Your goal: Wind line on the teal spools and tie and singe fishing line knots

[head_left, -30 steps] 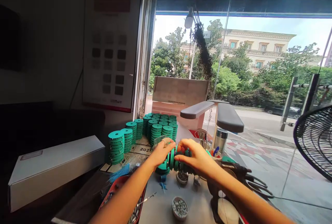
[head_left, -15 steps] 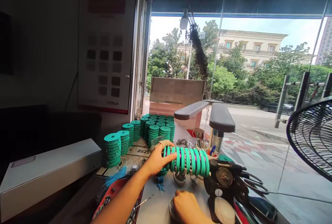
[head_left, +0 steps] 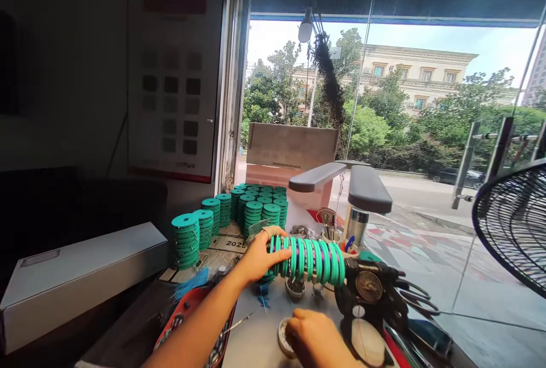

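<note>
My left hand (head_left: pixel 259 259) is wrapped around the left end of a horizontal row of green spools (head_left: pixel 309 260), thumb in front. Dark and purple bands show between the green rims. The row's right end meets a black machine with a round dial (head_left: pixel 369 286). Lower down, my right hand (head_left: pixel 314 331) is closed with its fingers curled at the right rim of a small round dish (head_left: pixel 283 338). Its fingertips are hidden, so what they hold cannot be made out. Another small bowl (head_left: pixel 295 289) of tiny parts sits beneath the spools.
Stacks of green spools (head_left: pixel 186 243) stand at the back left. A red tray (head_left: pixel 187 305) of small metal parts lies under my left forearm. A long white box (head_left: pixel 85 280) is at left, a black fan (head_left: pixel 512 226) at right. Scissors (head_left: pixel 418 297) lie beside the machine.
My right hand has shifted slightly right off the dish, so more of the dish shows. My left hand keeps its hold on the spools. The view has moved a little.
</note>
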`<control>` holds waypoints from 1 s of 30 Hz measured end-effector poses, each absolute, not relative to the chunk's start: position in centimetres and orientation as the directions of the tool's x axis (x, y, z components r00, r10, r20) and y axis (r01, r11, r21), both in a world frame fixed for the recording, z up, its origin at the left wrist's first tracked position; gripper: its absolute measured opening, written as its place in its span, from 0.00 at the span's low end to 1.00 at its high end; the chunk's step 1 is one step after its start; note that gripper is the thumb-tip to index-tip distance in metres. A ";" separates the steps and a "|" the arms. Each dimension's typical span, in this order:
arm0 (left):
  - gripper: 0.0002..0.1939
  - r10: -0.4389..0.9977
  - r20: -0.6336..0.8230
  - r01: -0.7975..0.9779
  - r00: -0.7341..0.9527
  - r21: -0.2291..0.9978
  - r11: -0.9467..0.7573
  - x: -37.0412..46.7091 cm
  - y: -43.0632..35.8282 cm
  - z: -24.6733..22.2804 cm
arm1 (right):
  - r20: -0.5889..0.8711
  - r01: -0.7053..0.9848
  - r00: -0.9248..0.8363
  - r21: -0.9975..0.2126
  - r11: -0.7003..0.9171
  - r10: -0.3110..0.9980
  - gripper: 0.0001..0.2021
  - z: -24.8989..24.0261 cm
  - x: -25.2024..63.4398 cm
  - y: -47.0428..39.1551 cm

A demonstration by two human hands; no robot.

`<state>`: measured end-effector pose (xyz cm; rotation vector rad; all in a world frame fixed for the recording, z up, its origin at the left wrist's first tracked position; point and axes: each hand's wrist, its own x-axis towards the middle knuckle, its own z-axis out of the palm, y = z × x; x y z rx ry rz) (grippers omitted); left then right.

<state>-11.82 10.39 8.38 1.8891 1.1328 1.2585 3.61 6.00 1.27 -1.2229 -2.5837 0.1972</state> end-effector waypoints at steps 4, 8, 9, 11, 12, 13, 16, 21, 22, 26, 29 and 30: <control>0.14 0.911 0.366 0.286 0.190 0.867 -0.408 -11.7 10.5 8.8 | 0.434 0.562 -0.549 -0.442 0.699 0.715 0.07 8.1 6.0 5.5; 0.15 0.934 0.305 0.240 0.187 0.908 -0.344 -11.4 10.8 9.0 | 0.465 0.595 -0.547 -0.370 0.714 0.697 0.11 11.8 6.5 7.5; 0.15 0.938 0.291 0.229 0.188 0.916 -0.330 -11.4 10.8 9.0 | 0.453 0.605 -0.563 -0.344 0.718 0.691 0.11 12.0 6.3 8.0; 0.15 0.943 0.271 0.207 0.192 0.928 -0.309 -11.3 10.9 8.9 | 0.449 0.623 -0.578 -0.297 0.724 0.681 0.11 11.8 6.0 8.6; 0.16 0.944 0.265 0.199 0.194 0.932 -0.303 -11.3 10.9 8.9 | 0.456 0.636 -0.572 -0.279 0.720 0.682 0.11 11.5 5.9 8.7; 0.16 0.946 0.261 0.193 0.194 0.935 -0.298 -11.3 11.0 8.8 | 0.463 0.652 -0.560 -0.265 0.710 0.687 0.11 11.3 5.8 8.8; 0.16 0.948 0.258 0.185 0.187 0.939 -0.292 -11.4 11.1 8.7 | 0.477 0.688 -0.523 -0.252 0.680 0.706 0.10 10.9 5.4 8.8; 0.16 0.948 0.263 0.194 0.178 0.935 -0.295 -11.4 11.3 8.6 | 0.504 0.684 -0.463 -0.319 0.656 0.729 0.09 10.9 5.0 8.9; 0.16 0.948 0.263 0.198 0.177 0.934 -0.296 -11.4 11.4 8.6 | 0.508 0.670 -0.458 -0.342 0.659 0.729 0.09 10.9 5.0 8.9; 0.16 0.949 0.255 0.211 0.185 0.933 -0.292 -11.4 11.4 8.7 | 0.502 0.590 -0.469 -0.435 0.680 0.727 0.07 10.7 5.4 9.0; 0.16 0.949 0.259 0.223 0.182 0.929 -0.296 -11.4 11.3 8.8 | 0.512 0.515 -0.468 -0.504 0.693 0.720 0.06 10.5 5.6 8.9; 0.16 0.948 0.262 0.227 0.178 0.927 -0.299 -11.4 11.2 8.8 | 0.521 0.500 -0.463 -0.515 0.697 0.717 0.07 10.4 5.7 8.9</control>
